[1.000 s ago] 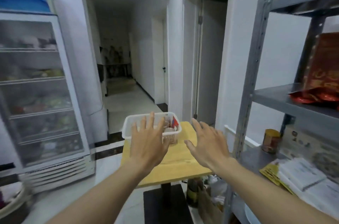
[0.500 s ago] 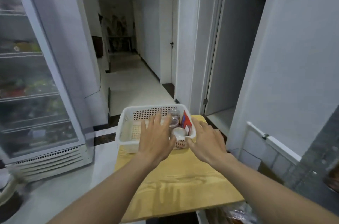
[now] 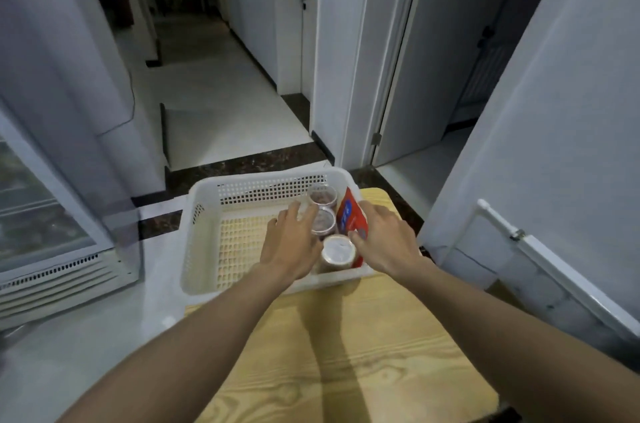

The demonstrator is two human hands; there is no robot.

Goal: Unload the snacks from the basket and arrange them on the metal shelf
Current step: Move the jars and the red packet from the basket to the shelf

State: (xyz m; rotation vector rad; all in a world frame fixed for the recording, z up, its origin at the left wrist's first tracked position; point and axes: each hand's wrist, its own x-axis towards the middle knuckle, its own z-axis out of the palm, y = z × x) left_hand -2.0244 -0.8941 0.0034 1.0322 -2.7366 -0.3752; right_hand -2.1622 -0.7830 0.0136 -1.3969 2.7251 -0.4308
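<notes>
Right now the white basket [image 3: 204, 215] sits at the far end of the wooden bench [image 3: 346, 370], its snacks crowded along its right wall: a far jar [image 3: 322, 197], a middle jar [image 3: 323, 222], a white-lidded jar [image 3: 337, 251] nearest, and a red packet [image 3: 348, 215] upright between them and the wall. The left hand [image 3: 294, 244] reaches in with fingers [image 3: 298, 212] apart, touching the middle jar, while the right hand [image 3: 389, 244] lies over the right rim, fingers [image 3: 373, 211] at the packet's top and thumb on its face; whether they are clamped on it I cannot tell. A glass-door fridge [image 3: 41, 222] stands to the left and a white rail [image 3: 554, 267] runs along the wall to the right
</notes>
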